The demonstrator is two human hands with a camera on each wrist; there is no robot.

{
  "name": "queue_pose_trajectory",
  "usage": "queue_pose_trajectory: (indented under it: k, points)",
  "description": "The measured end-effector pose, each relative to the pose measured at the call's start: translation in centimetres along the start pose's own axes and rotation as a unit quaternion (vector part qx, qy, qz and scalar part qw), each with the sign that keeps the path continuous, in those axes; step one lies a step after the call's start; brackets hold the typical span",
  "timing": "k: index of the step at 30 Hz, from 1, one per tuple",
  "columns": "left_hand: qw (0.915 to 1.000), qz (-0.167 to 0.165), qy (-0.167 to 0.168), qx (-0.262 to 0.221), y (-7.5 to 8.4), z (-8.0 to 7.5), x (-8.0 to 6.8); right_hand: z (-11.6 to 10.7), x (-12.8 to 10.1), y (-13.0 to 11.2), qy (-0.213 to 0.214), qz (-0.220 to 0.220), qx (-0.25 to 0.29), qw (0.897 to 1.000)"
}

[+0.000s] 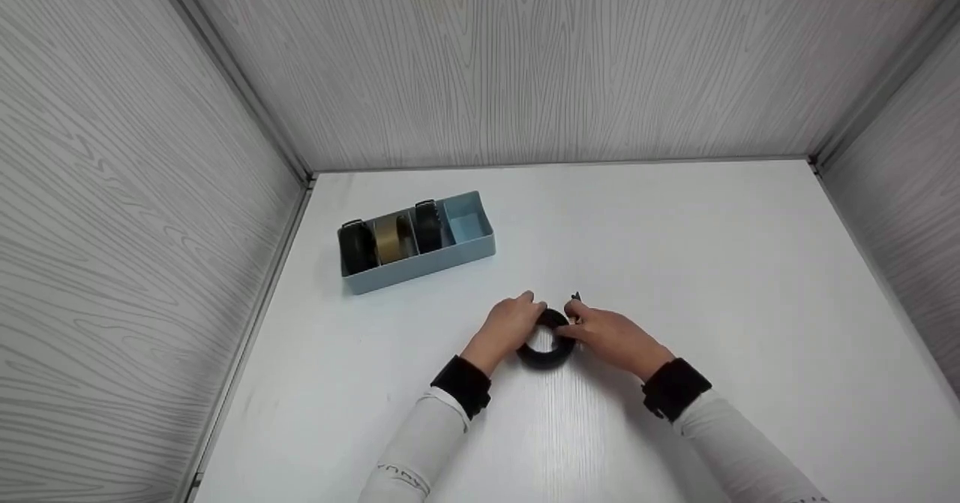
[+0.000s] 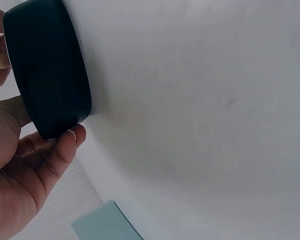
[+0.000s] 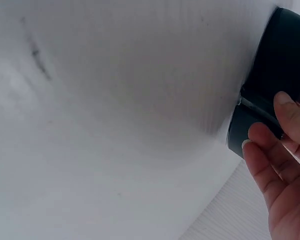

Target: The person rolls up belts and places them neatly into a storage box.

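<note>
A roll of black tape (image 1: pixel 546 360) stands on the white table between both hands, its round opening facing up in the head view. My left hand (image 1: pixel 510 324) grips the roll's left side, fingertips on its outer wall (image 2: pixel 50 65). From the right, my right hand (image 1: pixel 615 338) pinches the roll near a raised ridge, one finger reaching over the opening. A short dark flap (image 3: pixel 237 131) sticks out past the ridge, partly covered by the fingers; I cannot tell whether it is tape end or a cutter clip.
Further back and to the left, a blue divided box (image 1: pixel 424 264) holds black rolls (image 1: pixel 357 248) and a tan roll (image 1: pixel 388 240); its right compartment shows a bare floor. Grey wood-grain panels (image 1: pixel 525 67) wall the table at the back and both sides.
</note>
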State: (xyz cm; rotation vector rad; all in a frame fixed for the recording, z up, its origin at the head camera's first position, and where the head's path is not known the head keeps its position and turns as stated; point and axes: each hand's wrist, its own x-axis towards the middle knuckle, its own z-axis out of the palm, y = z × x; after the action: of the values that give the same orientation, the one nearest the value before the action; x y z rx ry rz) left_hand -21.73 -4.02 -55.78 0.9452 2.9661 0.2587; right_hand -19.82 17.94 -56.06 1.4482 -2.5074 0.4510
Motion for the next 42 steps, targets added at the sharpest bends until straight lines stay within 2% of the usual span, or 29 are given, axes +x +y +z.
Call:
queue_pose_trajectory:
  k: [7, 11, 16, 23, 28, 30, 32, 35, 38, 42]
  points:
    - [0.9996, -0.022, -0.017, -0.011, -0.3, 0.3, -0.3, 0.1, 0.1, 0.0, -0.029, 0.014, 0.023, 0.999]
    - [0.9982, -0.037, -0.031, -0.035, -0.4, 0.2, -0.6, -0.1, 0.3, -0.1, -0.044, 0.018, 0.044, 0.998]
    - [0.9968, -0.045, -0.043, -0.051, -0.4, -0.1, -0.8, -0.2, 0.4, -0.3, -0.043, 0.023, 0.034, 0.998]
    - [0.9961, -0.064, -0.028, -0.055, -0.6, -0.5, -1.0, 0.3, 0.6, -0.6, -0.045, 0.036, -0.026, 0.998]
    - [0.9964, -0.067, -0.009, -0.051, -0.3, -0.3, -1.3, 0.5, 0.8, -0.8, -0.055, 0.053, -0.031, 0.997]
    - [0.9980, -0.054, 0.003, -0.032, -0.1, -0.3, -1.5, 0.5, 0.9, -0.7, -0.060, 0.060, -0.025, 0.996]
    - [0.9995, -0.027, 0.014, -0.006, 0.1, -0.3, -1.7, 0.4, 1.0, -0.5, -0.063, 0.067, -0.015, 0.996]
    - [0.9983, 0.039, 0.024, 0.036, 0.2, -0.4, -2.0, 0.3, 1.0, -0.1, -0.066, 0.076, 0.000, 0.995]
    - [0.9936, 0.096, 0.021, 0.054, 0.2, -0.4, -2.3, 0.2, 0.9, 0.4, -0.065, 0.078, 0.025, 0.995]
    - [0.9889, 0.128, 0.023, 0.072, 0.2, -0.2, -2.4, -0.1, 0.8, 0.7, -0.067, 0.073, 0.068, 0.993]
